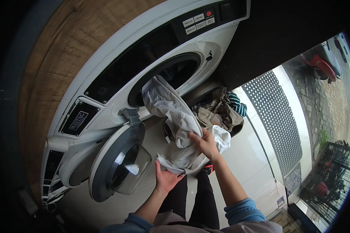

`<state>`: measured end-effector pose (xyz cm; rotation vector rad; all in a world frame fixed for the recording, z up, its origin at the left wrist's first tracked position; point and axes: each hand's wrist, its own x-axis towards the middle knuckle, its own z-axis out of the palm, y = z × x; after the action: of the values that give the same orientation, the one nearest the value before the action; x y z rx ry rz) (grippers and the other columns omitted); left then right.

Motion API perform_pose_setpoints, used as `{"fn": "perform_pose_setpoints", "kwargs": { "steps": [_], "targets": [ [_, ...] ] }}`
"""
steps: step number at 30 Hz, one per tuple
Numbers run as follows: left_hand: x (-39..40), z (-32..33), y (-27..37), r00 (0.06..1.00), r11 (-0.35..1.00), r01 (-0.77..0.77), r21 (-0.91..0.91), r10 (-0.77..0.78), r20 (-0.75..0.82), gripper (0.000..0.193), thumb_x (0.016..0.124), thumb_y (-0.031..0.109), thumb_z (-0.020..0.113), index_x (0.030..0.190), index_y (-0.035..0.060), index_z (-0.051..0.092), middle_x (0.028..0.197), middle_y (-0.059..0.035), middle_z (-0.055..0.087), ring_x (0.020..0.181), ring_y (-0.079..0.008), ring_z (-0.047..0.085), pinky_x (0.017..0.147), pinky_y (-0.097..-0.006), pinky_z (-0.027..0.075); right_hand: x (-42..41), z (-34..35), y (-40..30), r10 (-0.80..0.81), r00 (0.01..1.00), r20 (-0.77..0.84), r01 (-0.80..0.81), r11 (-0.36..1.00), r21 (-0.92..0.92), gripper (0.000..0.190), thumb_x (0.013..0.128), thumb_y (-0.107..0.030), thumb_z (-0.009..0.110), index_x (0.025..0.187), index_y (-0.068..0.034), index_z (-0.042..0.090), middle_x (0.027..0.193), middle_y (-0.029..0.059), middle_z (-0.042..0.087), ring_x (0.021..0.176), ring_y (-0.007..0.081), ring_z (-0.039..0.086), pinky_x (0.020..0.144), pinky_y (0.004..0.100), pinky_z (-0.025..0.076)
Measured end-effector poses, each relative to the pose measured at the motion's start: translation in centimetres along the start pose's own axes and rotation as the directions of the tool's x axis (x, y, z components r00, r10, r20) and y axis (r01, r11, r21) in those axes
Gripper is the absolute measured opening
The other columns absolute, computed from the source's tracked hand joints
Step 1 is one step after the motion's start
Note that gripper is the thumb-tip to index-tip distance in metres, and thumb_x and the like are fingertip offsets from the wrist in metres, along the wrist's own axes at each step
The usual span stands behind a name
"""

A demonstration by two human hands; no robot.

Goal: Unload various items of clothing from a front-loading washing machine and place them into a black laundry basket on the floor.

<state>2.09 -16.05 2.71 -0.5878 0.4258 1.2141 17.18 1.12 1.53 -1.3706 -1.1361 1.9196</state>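
Both hands grip a long white cloth garment [178, 116], whose far end hangs over the rim of the washing machine drum opening [189, 65]. My right hand [204, 142] pinches its edge at mid-length, thumb on top. Lower down, my left hand [169, 177] holds the near end from below, with the thumb along the hem. The round glass machine door [122, 166] is swung wide to the left of the garment. Beyond my right hand, a dark basket [237, 131] on the floor holds beige clothes [213, 115] and a striped green-and-white cloth [237, 104].
A Maytag front-loading washer [134, 72] stands ahead under a wooden counter [52, 58]. Another machine with its round door [75, 171] ajar is farther left. On the right, a glass panel [259, 139] borders a perforated metal ramp [275, 116] and paving outside.
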Motion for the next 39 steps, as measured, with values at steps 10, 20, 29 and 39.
{"fn": "perform_pose_setpoints", "kwargs": {
  "steps": [10,20,29,39],
  "targets": [
    [1.8,7.0,-6.6,0.931,-0.258,-0.229,0.939,0.224,0.289,0.031,0.075,0.014,0.072,0.100,0.0012,0.061,0.097,-0.0083,0.063,0.091,-0.0198,0.059,0.080,-0.0326,0.046,-11.1,-12.6,5.1,0.130,0.878,-0.460,-0.330,0.861,-0.386,0.050,0.080,-0.012,0.064,0.124,0.003,0.045,0.107,0.0164,0.061,0.094,0.0243,0.059,0.084,0.0340,0.046],
    [-6.8,11.5,-3.8,0.881,-0.499,-0.405,0.766,0.013,0.474,0.037,0.065,0.012,0.076,0.096,-0.0016,0.061,0.094,-0.0132,0.058,0.088,-0.0331,0.055,0.082,-0.0383,0.044,-1.9,-8.2,-3.0,-0.312,0.861,0.402,0.504,0.636,-0.585,0.099,0.059,-0.014,0.073,0.143,-0.005,0.020,0.144,0.0165,0.029,0.136,0.0304,0.024,0.111,0.0366,0.021],
    [-11.6,15.0,0.4,0.813,-0.641,-0.193,0.743,0.319,0.487,0.024,0.068,0.001,0.067,0.090,-0.0055,0.059,0.082,-0.0173,0.059,0.074,-0.0352,0.060,0.066,-0.0362,0.048,-3.0,-9.6,-13.2,-0.252,0.858,0.447,0.386,0.891,-0.239,0.033,0.063,-0.007,0.078,0.091,0.000,0.060,0.082,-0.0021,0.062,0.075,0.0040,0.052,0.069,0.0221,0.046],
    [-5.1,18.5,4.5,0.451,-0.807,-0.266,0.528,0.379,0.808,0.014,0.086,0.006,0.058,0.088,-0.0073,0.058,0.071,-0.0175,0.061,0.065,-0.0251,0.061,0.059,-0.0334,0.045,-8.5,-10.2,-20.5,-0.681,0.732,-0.002,0.554,0.598,-0.579,0.035,0.067,-0.006,0.072,0.100,0.000,0.062,0.077,0.0130,0.065,0.069,0.0190,0.064,0.063,0.0290,0.049]
  ]
}}
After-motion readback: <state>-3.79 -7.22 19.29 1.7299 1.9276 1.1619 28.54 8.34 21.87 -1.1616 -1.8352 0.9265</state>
